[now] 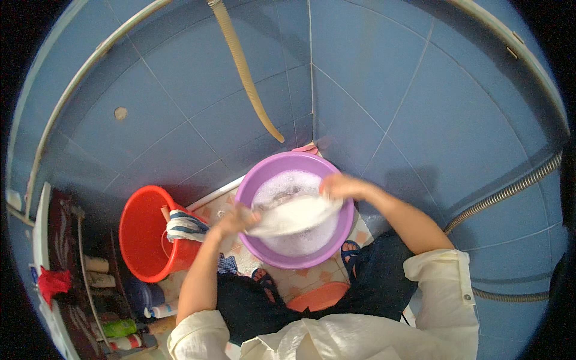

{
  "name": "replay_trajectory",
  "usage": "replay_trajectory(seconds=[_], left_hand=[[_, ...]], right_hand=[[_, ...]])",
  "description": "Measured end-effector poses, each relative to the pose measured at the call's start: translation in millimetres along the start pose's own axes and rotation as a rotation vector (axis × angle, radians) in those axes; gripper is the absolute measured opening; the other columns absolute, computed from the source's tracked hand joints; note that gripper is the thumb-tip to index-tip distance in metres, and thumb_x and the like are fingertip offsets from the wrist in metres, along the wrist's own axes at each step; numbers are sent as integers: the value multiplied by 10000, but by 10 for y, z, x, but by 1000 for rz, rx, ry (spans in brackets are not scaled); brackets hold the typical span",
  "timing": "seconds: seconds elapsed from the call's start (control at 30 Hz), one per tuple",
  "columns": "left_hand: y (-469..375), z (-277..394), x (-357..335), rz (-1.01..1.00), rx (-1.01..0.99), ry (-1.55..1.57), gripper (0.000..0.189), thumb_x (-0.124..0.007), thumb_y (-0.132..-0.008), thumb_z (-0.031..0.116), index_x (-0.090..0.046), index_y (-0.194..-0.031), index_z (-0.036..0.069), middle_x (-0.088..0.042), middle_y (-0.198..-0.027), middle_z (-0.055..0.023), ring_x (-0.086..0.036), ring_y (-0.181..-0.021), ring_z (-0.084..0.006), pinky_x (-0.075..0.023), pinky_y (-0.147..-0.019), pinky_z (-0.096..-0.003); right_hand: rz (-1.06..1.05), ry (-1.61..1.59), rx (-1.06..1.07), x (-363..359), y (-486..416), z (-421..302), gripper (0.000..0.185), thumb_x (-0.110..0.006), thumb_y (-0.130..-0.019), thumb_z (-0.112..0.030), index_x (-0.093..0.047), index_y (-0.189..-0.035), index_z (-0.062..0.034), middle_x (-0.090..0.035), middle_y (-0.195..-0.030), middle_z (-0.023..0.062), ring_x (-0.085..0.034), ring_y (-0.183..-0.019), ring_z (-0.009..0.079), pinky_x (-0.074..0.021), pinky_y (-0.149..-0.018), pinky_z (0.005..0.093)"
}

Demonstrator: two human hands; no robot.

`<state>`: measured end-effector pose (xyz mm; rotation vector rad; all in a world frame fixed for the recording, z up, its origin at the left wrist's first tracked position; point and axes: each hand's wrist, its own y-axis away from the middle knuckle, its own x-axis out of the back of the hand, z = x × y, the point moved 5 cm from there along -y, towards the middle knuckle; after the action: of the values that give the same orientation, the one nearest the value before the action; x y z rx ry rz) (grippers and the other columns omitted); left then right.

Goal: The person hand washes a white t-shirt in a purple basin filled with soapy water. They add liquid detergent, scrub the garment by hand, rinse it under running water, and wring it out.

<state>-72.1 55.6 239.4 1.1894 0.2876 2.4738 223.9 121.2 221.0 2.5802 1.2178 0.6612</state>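
Observation:
A white cloth (294, 217), blurred by motion, is stretched between my two hands above a purple plastic basin (292, 260). My left hand (236, 219) grips its left end near the basin's left rim. The other end is in my right hand (339, 186), over the basin's upper right rim. Soapy water with white suds (310, 243) fills the basin. Something darker (284, 196) shows among the foam behind the cloth; I cannot tell what it is.
A red bucket (146, 234) with a striped cloth (184, 226) over its rim stands left. Shelves with bottles (118, 328) line the far left. A ribbed hose (243, 72) hangs before the blue tiled wall. An orange basin (318, 297) sits between my feet. A checked cloth (227, 264) lies on the floor.

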Motion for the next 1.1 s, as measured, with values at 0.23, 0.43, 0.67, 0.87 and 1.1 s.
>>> replay_trajectory(seconds=[0.23,0.43,0.67,0.87,1.1], left_hand=[[404,-791,-1640,-715,-2,-683,696,-645,-639,541,-529,-1142,74,-561,-1094,-169,-549,-987,-333,-438,-858,-411],[183,238,-495,-106,18,267,260,-575,-780,224,-626,-947,31,-632,-862,-110,-593,-777,-191,-476,-692,-322],[213,933,-123,396,-243,1150,244,-479,-832,181,-577,-953,-7,-551,-1005,-95,-508,-916,-170,-390,-795,-296],[-22,371,-896,418,30,1205,491,-438,-873,398,-508,-1146,-4,-468,-1189,-125,-429,-1114,-272,-328,-931,-374],[-409,-455,-2337,33,112,2334,498,-424,-881,407,-391,-1270,100,-509,-1157,-98,-512,-1022,-200,-435,-851,-346]], right_hand=[[-598,932,-184,-1199,374,643,424,-649,-654,-253,-578,-1027,-64,-632,-788,156,-624,-759,287,-480,-695,414],[207,353,217,-389,46,17,224,-574,-682,-104,-623,-891,-41,-567,-953,147,-563,-882,258,-453,-767,366],[279,-29,376,-487,120,-1190,770,-544,-776,-92,-69,-1379,-28,-342,-1299,171,-357,-1211,270,-344,-964,352],[450,-276,213,-664,-95,-432,395,-497,-738,18,-497,-1129,-38,-568,-990,66,-553,-900,156,-449,-774,262],[489,45,510,-2424,107,-843,168,-622,-655,-94,-544,-797,-49,-505,-787,83,-518,-802,220,-389,-732,326]])
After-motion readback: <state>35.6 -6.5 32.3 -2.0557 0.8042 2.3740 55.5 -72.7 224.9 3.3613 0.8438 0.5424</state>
